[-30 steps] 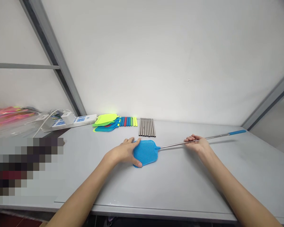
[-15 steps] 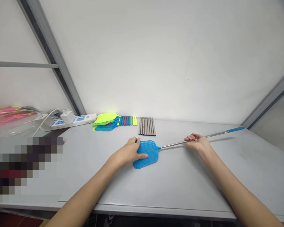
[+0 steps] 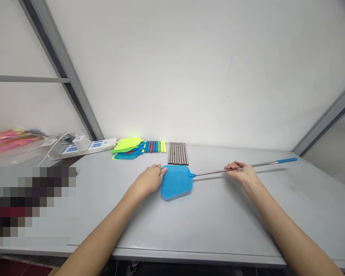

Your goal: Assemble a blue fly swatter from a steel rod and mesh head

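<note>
A blue fly swatter (image 3: 177, 183) with a meshed head and a long metal rod stretches across the grey table, its blue handle (image 3: 287, 160) at the far right. My left hand (image 3: 151, 177) grips the upper left corner of the head, thumb on the edge and the other fingers partly hidden. Palm up, my right hand (image 3: 240, 172) has its fingers closed round the middle of the rod. Behind the head lies a row of short metal tubes (image 3: 178, 154).
Coloured grips (image 3: 155, 147) lie in a row beside a pile of swatter heads (image 3: 128, 147) along the wall. A power strip (image 3: 102, 145) with chargers stands at the left, near a bag of pink items (image 3: 14, 142). The table's front edge (image 3: 201, 255) is close.
My left thumb has slid from the middle of the swatter's head to its upper left corner. The head has turned slightly upward, and the handle end has dipped a little.
</note>
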`<move>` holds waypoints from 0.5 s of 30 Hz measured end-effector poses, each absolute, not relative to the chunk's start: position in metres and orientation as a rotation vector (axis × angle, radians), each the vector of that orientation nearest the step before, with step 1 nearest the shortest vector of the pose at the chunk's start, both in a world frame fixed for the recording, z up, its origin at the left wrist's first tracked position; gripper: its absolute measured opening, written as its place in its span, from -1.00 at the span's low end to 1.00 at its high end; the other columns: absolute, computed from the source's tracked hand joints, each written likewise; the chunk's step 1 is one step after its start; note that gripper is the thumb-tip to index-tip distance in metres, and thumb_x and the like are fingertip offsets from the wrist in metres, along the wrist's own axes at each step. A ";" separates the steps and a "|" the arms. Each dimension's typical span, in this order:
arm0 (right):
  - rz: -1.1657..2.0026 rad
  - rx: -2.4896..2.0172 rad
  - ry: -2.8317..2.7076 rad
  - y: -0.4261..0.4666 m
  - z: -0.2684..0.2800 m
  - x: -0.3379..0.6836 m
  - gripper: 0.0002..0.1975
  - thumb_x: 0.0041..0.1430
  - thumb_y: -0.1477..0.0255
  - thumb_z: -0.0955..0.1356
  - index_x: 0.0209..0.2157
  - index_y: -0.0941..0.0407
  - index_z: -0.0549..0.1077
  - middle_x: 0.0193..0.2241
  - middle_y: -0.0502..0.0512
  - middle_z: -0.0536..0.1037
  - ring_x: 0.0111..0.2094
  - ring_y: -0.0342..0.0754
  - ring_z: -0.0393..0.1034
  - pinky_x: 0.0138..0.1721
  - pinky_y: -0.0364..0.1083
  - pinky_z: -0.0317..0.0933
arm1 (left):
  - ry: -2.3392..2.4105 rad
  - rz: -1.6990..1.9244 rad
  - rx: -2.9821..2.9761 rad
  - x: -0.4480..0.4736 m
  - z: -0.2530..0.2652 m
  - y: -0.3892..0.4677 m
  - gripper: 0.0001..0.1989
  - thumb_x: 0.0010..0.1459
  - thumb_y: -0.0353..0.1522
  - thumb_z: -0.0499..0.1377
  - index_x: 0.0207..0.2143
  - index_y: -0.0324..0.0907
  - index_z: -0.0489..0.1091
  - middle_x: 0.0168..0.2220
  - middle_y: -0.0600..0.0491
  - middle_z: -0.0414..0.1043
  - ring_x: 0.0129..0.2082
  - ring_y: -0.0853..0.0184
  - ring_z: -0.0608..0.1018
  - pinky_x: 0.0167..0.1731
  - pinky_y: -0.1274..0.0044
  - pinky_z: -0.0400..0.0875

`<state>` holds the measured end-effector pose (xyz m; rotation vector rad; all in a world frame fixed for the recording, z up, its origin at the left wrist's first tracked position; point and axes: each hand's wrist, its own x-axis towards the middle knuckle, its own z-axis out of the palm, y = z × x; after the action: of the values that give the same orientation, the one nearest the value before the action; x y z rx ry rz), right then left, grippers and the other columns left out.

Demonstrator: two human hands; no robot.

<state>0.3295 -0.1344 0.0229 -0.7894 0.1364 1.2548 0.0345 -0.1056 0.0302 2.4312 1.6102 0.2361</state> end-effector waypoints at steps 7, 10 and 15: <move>1.228 -0.756 0.126 -0.135 0.023 0.331 -0.82 0.02 0.62 -0.03 -0.59 0.12 -0.06 -0.75 -0.16 -0.10 -0.80 -0.26 -0.14 -0.75 -0.23 -0.09 | 1.624 0.507 2.417 0.040 0.037 -0.109 -0.52 0.13 -0.17 -0.30 -0.39 -0.22 0.31 -0.37 -0.08 0.39 -0.34 0.23 0.41 -0.37 0.50 0.20; 1.213 -0.737 0.120 -0.135 0.024 0.330 -0.80 0.05 0.59 -0.06 -0.59 0.12 -0.06 -0.75 -0.15 -0.10 -0.80 -0.26 -0.13 -0.75 -0.23 -0.07 | 1.662 0.728 2.353 0.045 0.042 -0.111 -0.52 0.13 -0.16 -0.30 -0.53 -0.20 0.27 -0.50 -0.02 0.37 -0.46 0.28 0.40 -0.48 0.54 0.16; 1.225 -0.712 0.092 -0.137 0.026 0.326 -0.76 0.05 0.62 -0.10 -0.59 0.12 -0.05 -0.73 -0.15 -0.10 -0.80 -0.26 -0.12 -0.75 -0.24 -0.07 | 1.606 1.131 2.070 0.051 0.047 -0.113 -0.55 0.11 -0.12 -0.26 -0.65 -0.18 0.11 -0.63 0.09 0.24 -0.58 0.39 0.28 -0.57 0.59 0.08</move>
<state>0.3263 -0.1373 0.0264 -0.7116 0.0915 1.2253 0.0514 -0.1131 0.0470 2.0702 1.6055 1.1311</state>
